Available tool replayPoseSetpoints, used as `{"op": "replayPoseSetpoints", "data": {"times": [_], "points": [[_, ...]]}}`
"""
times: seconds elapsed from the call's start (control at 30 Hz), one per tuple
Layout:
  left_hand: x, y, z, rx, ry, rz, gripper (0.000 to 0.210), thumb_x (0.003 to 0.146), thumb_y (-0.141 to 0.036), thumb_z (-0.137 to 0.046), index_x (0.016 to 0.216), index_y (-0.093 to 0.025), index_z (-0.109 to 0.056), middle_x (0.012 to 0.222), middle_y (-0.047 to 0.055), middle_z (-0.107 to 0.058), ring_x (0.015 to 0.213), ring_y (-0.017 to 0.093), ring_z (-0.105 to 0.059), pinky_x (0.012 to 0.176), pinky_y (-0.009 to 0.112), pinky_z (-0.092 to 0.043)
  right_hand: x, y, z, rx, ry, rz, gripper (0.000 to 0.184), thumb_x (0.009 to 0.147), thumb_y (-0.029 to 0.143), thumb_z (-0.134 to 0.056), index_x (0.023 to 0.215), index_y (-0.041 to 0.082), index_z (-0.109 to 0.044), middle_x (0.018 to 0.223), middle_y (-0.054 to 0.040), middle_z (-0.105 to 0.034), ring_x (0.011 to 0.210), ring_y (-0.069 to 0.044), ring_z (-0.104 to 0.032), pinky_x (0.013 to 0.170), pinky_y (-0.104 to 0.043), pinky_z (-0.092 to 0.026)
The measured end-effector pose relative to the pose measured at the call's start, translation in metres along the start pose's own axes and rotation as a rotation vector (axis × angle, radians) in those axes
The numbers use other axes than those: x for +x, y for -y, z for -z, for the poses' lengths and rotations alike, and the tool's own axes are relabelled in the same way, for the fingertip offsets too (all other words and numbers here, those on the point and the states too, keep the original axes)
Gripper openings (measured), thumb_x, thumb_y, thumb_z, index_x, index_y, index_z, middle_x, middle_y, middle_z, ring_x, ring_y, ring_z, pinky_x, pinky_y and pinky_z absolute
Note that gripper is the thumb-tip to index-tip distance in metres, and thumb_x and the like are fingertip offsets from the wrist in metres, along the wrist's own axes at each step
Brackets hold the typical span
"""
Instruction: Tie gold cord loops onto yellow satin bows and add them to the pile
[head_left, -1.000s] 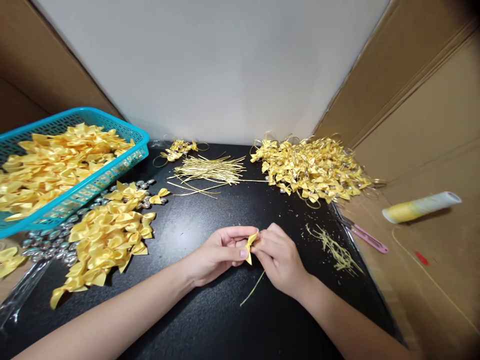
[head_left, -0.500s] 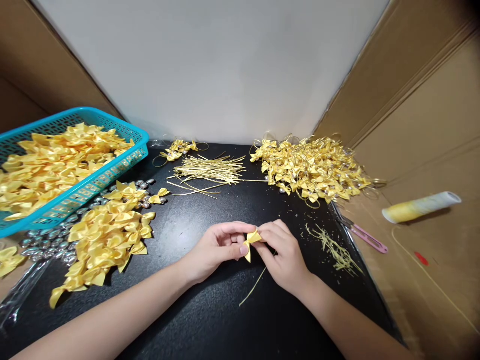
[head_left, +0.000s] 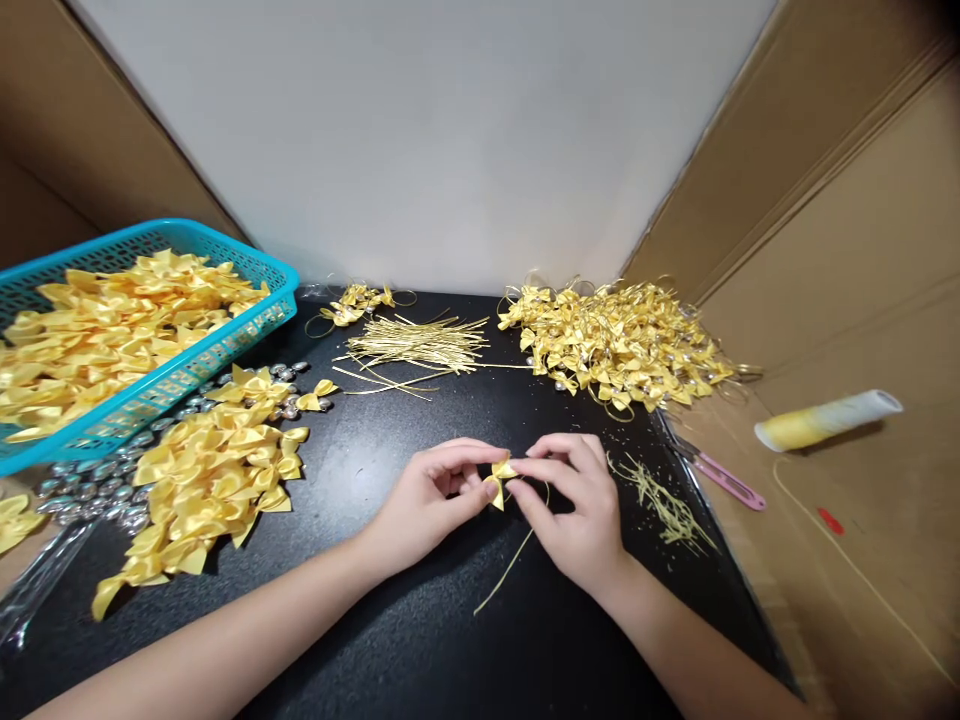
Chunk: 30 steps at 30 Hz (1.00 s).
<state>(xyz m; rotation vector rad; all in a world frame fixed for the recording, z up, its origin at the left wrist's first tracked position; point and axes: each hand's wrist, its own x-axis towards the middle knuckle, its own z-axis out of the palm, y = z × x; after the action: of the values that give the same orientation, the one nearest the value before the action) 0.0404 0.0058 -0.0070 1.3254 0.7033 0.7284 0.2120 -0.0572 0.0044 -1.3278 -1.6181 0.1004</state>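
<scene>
Between my two hands is a small yellow satin bow (head_left: 501,482). My left hand (head_left: 448,490) pinches its left side between thumb and forefinger. From the right, the thumb and forefinger of my right hand (head_left: 568,493) close on the bow's other side. A thin gold cord (head_left: 501,578) trails down from the bow below my right hand, and part of it curves up beside the fingers. Whatever sits behind the bow's knot is hidden by my fingertips.
On the left, a blue basket (head_left: 255,332) holds yellow bows; more bows (head_left: 202,480) and silvery beads (head_left: 97,490) lie before it. Cut gold cords (head_left: 420,343) and finished looped bows (head_left: 622,340) lie at the back. Cord scraps (head_left: 667,505), a pink-handled cutter (head_left: 727,480) and a tube (head_left: 829,420) are right.
My right hand's fingers have spread and shifted slightly, with the thumb and forefinger now at the bow's right side. The bow has turned a little in my left hand's pinch.
</scene>
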Motion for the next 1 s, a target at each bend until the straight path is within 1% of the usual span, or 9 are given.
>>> {"op": "replayPoseSetpoints", "data": {"times": [0.1,0.3,0.43,0.57,0.63,0.7,0.8,0.9,1.0], "points": [[-0.001,-0.001,-0.002,-0.026,0.047,-0.003,0.022,0.080,-0.023,-0.071,0.102,-0.019,-0.073,0.102,0.007,-0.063,0.067,0.008,-0.053,0.062,0.022,-0.046,-0.002,-0.001,-0.003,-0.004,0.063,-0.009,0.011,0.080,0.016,-0.069,0.085,0.024,-0.073,0.087,-0.0044,-0.062,0.085,-0.020,-0.053,0.076,-0.037,-0.044],[0.000,-0.001,-0.002,-0.038,0.100,0.012,0.025,0.080,-0.024,-0.070,0.105,-0.019,-0.073,0.106,0.008,-0.064,0.069,0.009,-0.051,0.065,0.024,-0.045,-0.004,-0.002,-0.008,0.068,0.128,-0.070,0.014,0.084,0.015,-0.065,0.080,0.026,-0.071,0.085,-0.0031,-0.057,0.086,-0.020,-0.050,0.079,-0.037,-0.043],[0.001,-0.003,-0.001,0.049,0.109,0.017,0.026,0.078,-0.021,-0.069,0.103,-0.017,-0.073,0.103,0.009,-0.066,0.065,0.009,-0.050,0.063,0.024,-0.043,-0.003,-0.001,-0.004,0.191,0.107,-0.101,0.014,0.087,0.016,-0.061,0.078,0.025,-0.068,0.086,-0.0028,-0.054,0.089,-0.020,-0.050,0.080,-0.036,-0.043],[0.006,-0.005,0.003,0.216,0.110,0.082,0.028,0.073,-0.018,-0.068,0.100,-0.014,-0.074,0.097,0.009,-0.068,0.060,0.008,-0.048,0.057,0.022,-0.039,0.007,-0.005,0.012,0.476,-0.023,-0.229,0.010,0.090,0.028,-0.060,0.080,0.024,-0.061,0.092,-0.0042,-0.055,0.088,-0.019,-0.054,0.075,-0.034,-0.045],[0.008,-0.006,0.006,0.269,0.115,0.105,0.029,0.073,-0.018,-0.067,0.100,-0.013,-0.074,0.096,0.009,-0.069,0.059,0.009,-0.049,0.056,0.022,-0.038,0.016,-0.008,0.026,0.606,-0.118,-0.274,0.013,0.090,0.034,-0.060,0.080,0.026,-0.058,0.088,-0.0031,-0.055,0.080,-0.017,-0.054,0.068,-0.032,-0.044],[0.010,-0.006,0.009,0.325,0.115,0.114,0.030,0.071,-0.018,-0.066,0.100,-0.013,-0.074,0.094,0.008,-0.070,0.059,0.009,-0.050,0.055,0.021,-0.039,0.026,-0.012,0.044,0.700,-0.218,-0.288,0.013,0.088,0.039,-0.062,0.080,0.029,-0.059,0.078,0.0002,-0.051,0.067,-0.015,-0.048,0.059,-0.029,-0.040],[0.011,-0.007,0.013,0.408,0.113,0.119,0.032,0.070,-0.016,-0.063,0.100,-0.013,-0.075,0.092,0.008,-0.070,0.061,0.011,-0.052,0.055,0.022,-0.040,0.038,-0.015,0.073,0.802,-0.336,-0.305,0.009,0.081,0.039,-0.071,0.078,0.035,-0.064,0.069,0.0033,-0.041,0.057,-0.012,-0.036,0.050,-0.026,-0.029],[0.012,-0.007,0.016,0.474,0.107,0.117,0.033,0.071,-0.015,-0.061,0.101,-0.013,-0.074,0.092,0.008,-0.070,0.062,0.012,-0.054,0.055,0.022,-0.041,0.044,-0.017,0.096,0.900,-0.456,-0.307,0.009,0.078,0.033,-0.076,0.076,0.039,-0.070,0.074,0.0029,-0.046,0.057,-0.011,-0.035,0.048,-0.028,-0.021],[0.013,-0.007,0.017,0.498,0.104,0.103,0.032,0.072,-0.015,-0.060,0.102,-0.013,-0.073,0.094,0.008,-0.070,0.063,0.012,-0.057,0.056,0.022,-0.043,0.045,-0.018,0.107,0.876,-0.489,-0.321,0.013,0.082,0.032,-0.072,0.073,0.041,-0.072,0.084,0.0025,-0.056,0.056,-0.010,-0.037,0.049,-0.032,-0.017]]}}
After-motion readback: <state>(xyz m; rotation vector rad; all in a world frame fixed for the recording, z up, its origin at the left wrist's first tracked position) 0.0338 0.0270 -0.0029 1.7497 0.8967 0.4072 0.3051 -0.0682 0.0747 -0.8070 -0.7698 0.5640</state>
